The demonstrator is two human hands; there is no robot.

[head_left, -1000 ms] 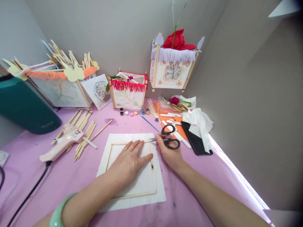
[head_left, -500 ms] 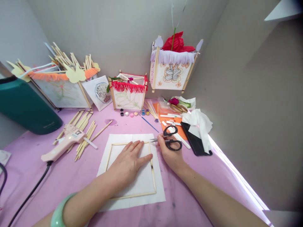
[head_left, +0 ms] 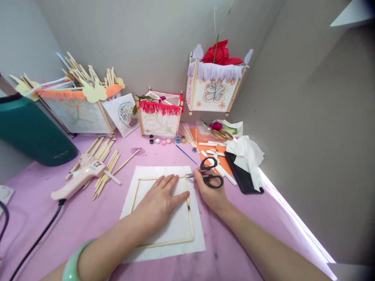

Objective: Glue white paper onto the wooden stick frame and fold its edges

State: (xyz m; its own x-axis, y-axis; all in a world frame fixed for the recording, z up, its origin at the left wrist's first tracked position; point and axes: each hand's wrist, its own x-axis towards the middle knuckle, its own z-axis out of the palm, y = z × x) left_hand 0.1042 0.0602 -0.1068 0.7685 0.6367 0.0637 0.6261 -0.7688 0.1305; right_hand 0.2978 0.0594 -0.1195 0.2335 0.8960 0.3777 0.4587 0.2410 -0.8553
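My left hand [head_left: 158, 203] lies flat with fingers spread over a square frame of thin wooden sticks [head_left: 165, 242]. Beneath the frame is a sheet of white paper [head_left: 200, 234], reaching past it on every visible side. My right hand [head_left: 212, 195] grips a pair of black-handled scissors [head_left: 213, 180] around the pivot, not through the finger loops. The scissor tips point left and meet the frame's top right corner; whether they touch the stick or the paper I cannot tell. My left arm and hand hide part of the frame's left side.
At left lie a pink glue gun [head_left: 84, 175] and loose wooden sticks [head_left: 107, 171], beside a teal bottle [head_left: 35, 132]. Small paper lanterns [head_left: 159, 121] line the back. Paint pots [head_left: 164, 142], a paintbrush [head_left: 186, 153], white pens [head_left: 218, 168] and a black phone [head_left: 241, 175] lie beyond my hands.
The scissors have tilted slightly, their handles shifting a little left and their tips closer to the frame's corner. My left hand stays in place.
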